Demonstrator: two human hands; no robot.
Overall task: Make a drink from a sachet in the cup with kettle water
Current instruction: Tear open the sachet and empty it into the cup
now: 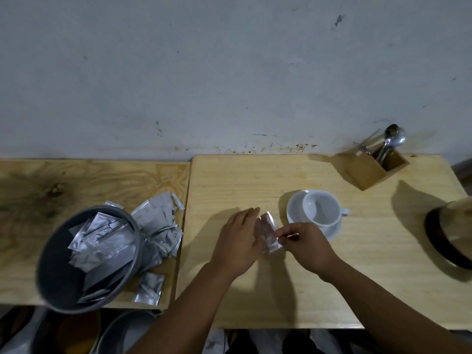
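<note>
Both hands are over the light wooden surface [255, 290], working one silver sachet [267, 232] between them. The left hand [238, 241] grips the sachet's left side, fingers stretched along it; the right hand [305, 245] pinches its right edge between thumb and fingertips. Just beyond sits the white cup [322, 208] on its saucer [296, 213], empty inside, handle pointing right. Back right, a wooden holder [370, 172] carries spoons [393, 139]. Over on the left, a grey bin [84, 256] holds spent silver packets, with a pile of sachets [158, 226] beside it.
</note>
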